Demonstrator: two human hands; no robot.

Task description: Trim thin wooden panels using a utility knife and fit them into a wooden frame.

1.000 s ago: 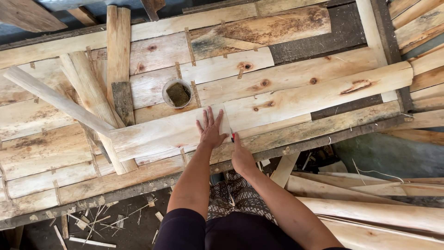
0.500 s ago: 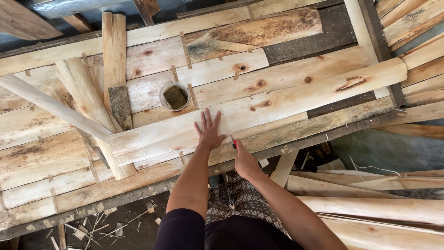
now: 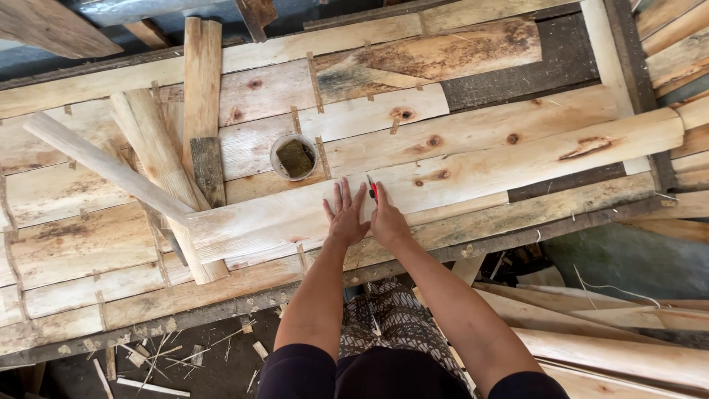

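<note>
The long pale plank (image 3: 458, 166) lay from eight to two o'clock. The left hand (image 3: 346, 218) pressed flat and open on it; the right hand (image 3: 385, 218), touching beside, gripped a red pencil (image 3: 372, 190).

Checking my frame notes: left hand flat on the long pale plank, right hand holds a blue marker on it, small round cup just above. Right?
Not quite: the marker is red, not blue, as the head view shows. The left hand does lie flat on the long pale plank, the right hand beside it, the small round cup just above.
</note>
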